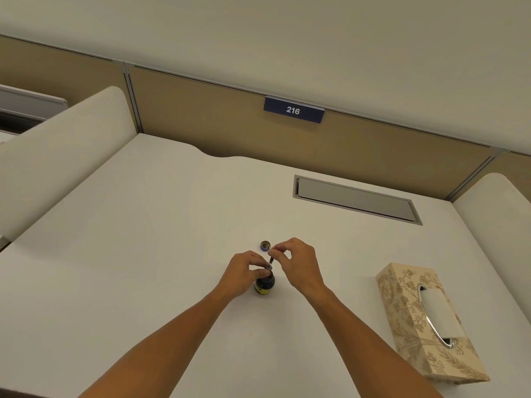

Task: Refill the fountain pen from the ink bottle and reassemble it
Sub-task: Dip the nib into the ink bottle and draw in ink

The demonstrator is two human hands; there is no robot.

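Fingers of the left hand [242,271] pinch the neck of the ink bottle [265,284] standing mid-desk. Just right, the right hand [298,264] pinches a slim pen part [270,258], probably the converter, upright in the mouth. Glass looks heavy, tippable, slippery; steady it low. The cap [265,245] lies behind; a tissue box [425,320] sits far right.

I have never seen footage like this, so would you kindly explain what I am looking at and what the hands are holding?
This is one picture from a camera worn on a person's head, looking down at a white desk. No machine here, only two bare hands. The left hand steadies the neck of a dark ink bottle. The right hand pinches a thin pen part upright over the bottle mouth. The bottle cap lies just behind. A patterned tissue box sits to the right.
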